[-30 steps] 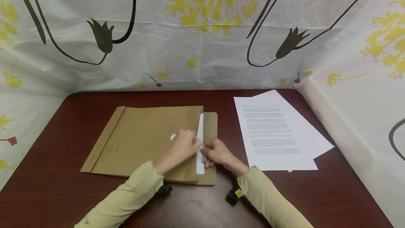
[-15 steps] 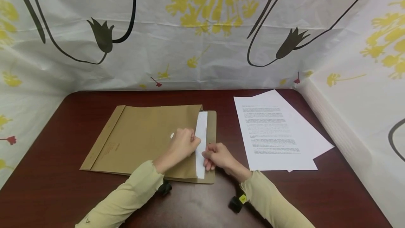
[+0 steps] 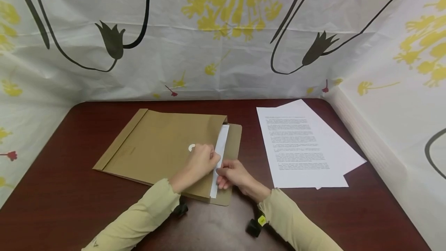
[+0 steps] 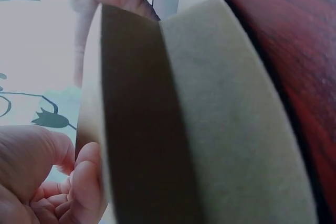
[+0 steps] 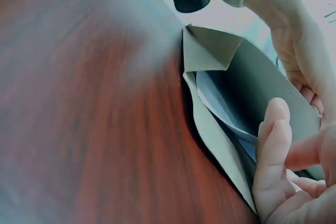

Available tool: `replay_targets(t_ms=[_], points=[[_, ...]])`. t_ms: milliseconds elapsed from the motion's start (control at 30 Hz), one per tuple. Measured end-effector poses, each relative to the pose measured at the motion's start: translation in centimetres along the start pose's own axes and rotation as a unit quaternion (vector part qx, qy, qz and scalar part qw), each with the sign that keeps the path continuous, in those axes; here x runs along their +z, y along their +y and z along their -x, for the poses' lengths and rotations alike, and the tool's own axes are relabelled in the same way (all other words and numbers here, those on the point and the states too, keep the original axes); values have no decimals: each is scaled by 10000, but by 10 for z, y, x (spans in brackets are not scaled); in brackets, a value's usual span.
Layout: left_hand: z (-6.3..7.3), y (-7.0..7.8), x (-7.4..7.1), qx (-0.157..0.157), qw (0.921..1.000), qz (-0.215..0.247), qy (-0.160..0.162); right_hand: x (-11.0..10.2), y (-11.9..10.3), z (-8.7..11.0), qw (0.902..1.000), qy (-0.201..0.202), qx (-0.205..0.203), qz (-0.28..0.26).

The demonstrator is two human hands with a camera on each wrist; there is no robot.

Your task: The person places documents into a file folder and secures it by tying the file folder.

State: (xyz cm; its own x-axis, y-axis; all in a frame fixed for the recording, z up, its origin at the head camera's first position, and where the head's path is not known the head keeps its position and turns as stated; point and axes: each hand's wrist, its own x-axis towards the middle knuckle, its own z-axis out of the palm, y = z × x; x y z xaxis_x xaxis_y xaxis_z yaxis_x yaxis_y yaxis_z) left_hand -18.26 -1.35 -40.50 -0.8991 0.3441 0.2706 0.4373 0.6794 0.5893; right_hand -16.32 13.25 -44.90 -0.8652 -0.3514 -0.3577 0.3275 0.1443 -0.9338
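A brown paper document envelope (image 3: 163, 138) lies on the table, its open end with the flap (image 3: 234, 142) toward the right. My left hand (image 3: 200, 161) grips the upper edge of the mouth and lifts it; in the left wrist view its thumb and fingers pinch that edge beside the folded side wall (image 4: 147, 114). White paper (image 3: 220, 142) shows as a narrow strip inside the mouth. My right hand (image 3: 235, 174) pinches that paper's edge over the flap. In the right wrist view, the paper (image 5: 226, 103) curves inside the gaping envelope, and the right fingers (image 5: 273, 156) cover its near end.
Printed sheets (image 3: 296, 146) lie overlapped and askew on the dark red wooden table (image 3: 45, 204), to the right of the envelope. A white patterned sheet (image 3: 156, 61) hangs along the back and sides. Black wrist cameras (image 3: 253, 227) sit under both forearms.
The envelope has turned a little, its left end moving away from me. The paper strip widened, then narrowed again. My right hand has shifted slightly left; the left hand keeps its grip.
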Motion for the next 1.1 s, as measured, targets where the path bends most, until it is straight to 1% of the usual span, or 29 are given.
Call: replay_targets(t_ms=[67,200,267,367,500,667,767,900,1000,1100], points=[[0,0,1,47,10000,-27,-19,0,-1,0,9998,-75,86,192],[-1,1,5,98,9997,-57,-202,-3,-2,2,9976,-266,215,604],[-1,1,6,123,9996,-63,-251,-5,-1,3,9972,-289,230,652],[-1,2,6,216,9996,-131,-110,-7,1,8,9983,-181,271,490],[-2,2,7,307,9993,-216,82,-6,4,18,9994,-55,330,32],[-2,3,5,169,9997,-136,-70,-1,6,27,9986,19,238,-471],[-2,3,5,213,9995,-230,6,3,5,28,9973,-28,181,-707],[0,1,6,369,9982,-418,215,8,3,26,9962,-251,175,-810],[1,-1,7,392,9980,-432,259,9,1,23,9964,-384,200,-725],[3,-2,10,403,9977,-516,196,7,0,20,9965,-504,291,-594]])
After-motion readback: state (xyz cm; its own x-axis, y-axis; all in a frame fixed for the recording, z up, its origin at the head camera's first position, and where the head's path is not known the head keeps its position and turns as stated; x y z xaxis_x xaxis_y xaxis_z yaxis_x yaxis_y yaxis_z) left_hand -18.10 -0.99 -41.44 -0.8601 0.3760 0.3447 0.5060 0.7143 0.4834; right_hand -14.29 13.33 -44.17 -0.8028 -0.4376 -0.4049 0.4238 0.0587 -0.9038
